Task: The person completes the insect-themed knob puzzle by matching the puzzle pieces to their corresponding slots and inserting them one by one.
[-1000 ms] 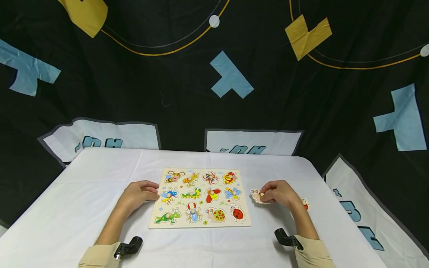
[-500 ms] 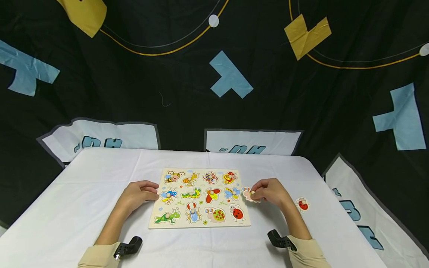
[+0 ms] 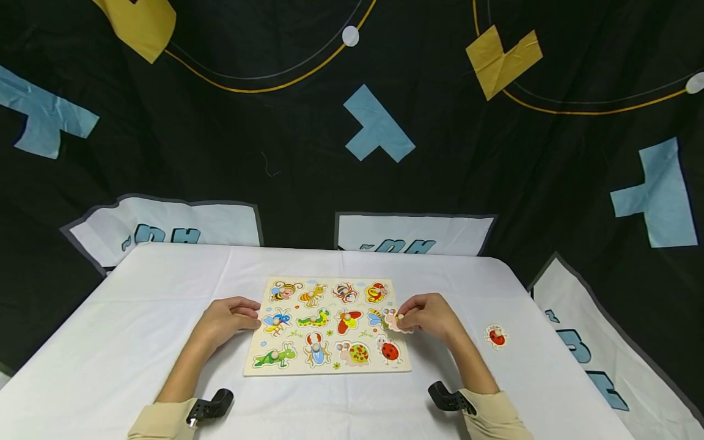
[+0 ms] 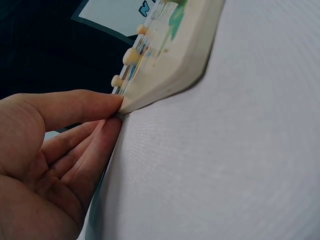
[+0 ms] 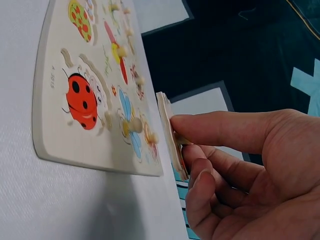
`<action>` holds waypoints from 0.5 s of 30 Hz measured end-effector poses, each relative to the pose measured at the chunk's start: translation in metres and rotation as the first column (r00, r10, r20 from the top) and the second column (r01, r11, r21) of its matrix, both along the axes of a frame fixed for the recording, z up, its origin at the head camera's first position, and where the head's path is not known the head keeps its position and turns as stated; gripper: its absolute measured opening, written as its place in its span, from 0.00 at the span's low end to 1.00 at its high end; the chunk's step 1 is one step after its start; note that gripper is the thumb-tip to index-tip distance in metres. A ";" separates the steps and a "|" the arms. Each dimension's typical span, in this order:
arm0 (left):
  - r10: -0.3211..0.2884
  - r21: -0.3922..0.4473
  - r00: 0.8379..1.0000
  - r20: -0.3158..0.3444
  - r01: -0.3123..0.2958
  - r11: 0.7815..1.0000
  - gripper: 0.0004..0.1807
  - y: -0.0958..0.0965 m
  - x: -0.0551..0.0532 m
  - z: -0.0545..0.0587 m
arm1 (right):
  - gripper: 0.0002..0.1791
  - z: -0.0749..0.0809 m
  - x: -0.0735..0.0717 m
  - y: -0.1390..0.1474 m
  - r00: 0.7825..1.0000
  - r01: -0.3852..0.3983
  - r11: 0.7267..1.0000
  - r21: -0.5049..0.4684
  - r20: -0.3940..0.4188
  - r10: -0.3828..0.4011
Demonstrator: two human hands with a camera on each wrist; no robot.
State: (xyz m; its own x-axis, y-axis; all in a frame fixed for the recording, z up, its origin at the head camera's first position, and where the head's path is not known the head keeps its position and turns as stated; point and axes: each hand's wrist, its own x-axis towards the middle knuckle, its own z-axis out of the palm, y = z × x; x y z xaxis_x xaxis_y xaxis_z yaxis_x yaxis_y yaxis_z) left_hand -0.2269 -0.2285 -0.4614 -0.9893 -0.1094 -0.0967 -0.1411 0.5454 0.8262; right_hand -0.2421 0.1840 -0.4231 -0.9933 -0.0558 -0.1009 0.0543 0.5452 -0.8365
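My right hand (image 3: 431,316) pinches the wooden knob of a snail puzzle piece (image 3: 393,321). The piece overlaps the right edge of the wooden peg puzzle board (image 3: 329,333) and partly covers its blue-winged insect; in the right wrist view, the piece (image 5: 172,137) appears edge-on and raised off the board. My left hand (image 3: 231,321) rests its thumb and fingertips against the board's left edge. Bare recesses show a printed snail (image 3: 354,353) and a printed ladybug (image 5: 82,102) in the board's near row. Other insect pieces sit in their recesses with knobs upward.
A ladybug puzzle piece (image 3: 496,336) lies on the white tablecloth (image 3: 352,409) to the right of my right forearm. A black curtain (image 3: 220,153) with blue and yellow shapes hangs behind the table. Dark wrist cameras (image 3: 211,406) are strapped to both wrists.
My right hand has moved left with the snail piece, from the tablecloth beside the board to above its right edge. The ladybug piece has come into full view. My left hand stays still.
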 end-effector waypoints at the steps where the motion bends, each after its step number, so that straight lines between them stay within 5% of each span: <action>1: 0.000 -0.001 1.000 0.000 0.000 1.000 0.25 0.000 0.000 0.000 | 0.11 0.000 0.000 -0.001 1.000 -0.005 1.000 -0.001 -0.002 0.005; 15: 0.005 -0.007 1.000 0.003 -0.005 1.000 0.25 0.001 0.001 0.000 | 0.09 -0.004 0.009 -0.026 0.997 -0.071 0.997 -0.010 -0.007 0.071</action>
